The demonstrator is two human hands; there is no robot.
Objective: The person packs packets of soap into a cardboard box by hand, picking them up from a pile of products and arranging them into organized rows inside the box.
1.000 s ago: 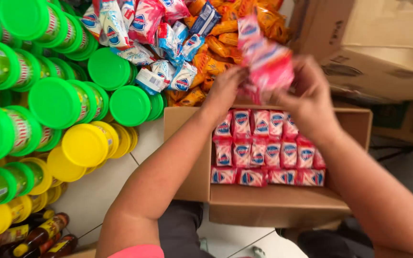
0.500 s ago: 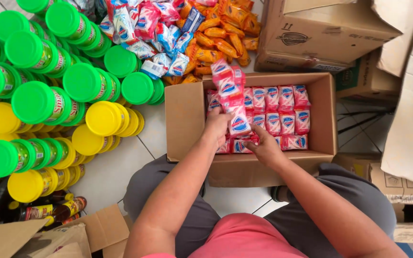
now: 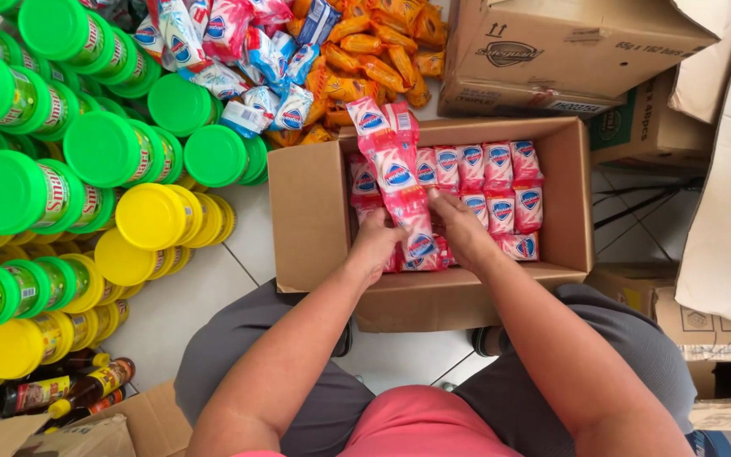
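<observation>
Nearest the camera, a pink shirt and grey-clad knees frame the view, and both forearms reach forward into an open cardboard box (image 3: 315,216) that stands on the tiled floor (image 3: 179,305) between the knees. The left hand (image 3: 376,247) is curled shut around the near end of a strip of pink soap packets (image 3: 399,182), its fingers pressing the strip's lower edge inside the box. The right hand (image 3: 460,227), just beside it, also grips the strip from the other side, thumb and fingers closed on the wrappers. The strip runs away from both hands, rising above the box's far rim. To the right of the right hand, more pink packets (image 3: 501,182) stand packed in rows against the far wall of the box.

Left of the left hand, bottles with green caps (image 3: 103,148) and yellow caps (image 3: 152,217) are stacked on their sides. Beyond the hands, past the box, lies a heap of blue and white packets (image 3: 255,63) and orange packets (image 3: 374,51). Further right sits a closed carton (image 3: 568,51).
</observation>
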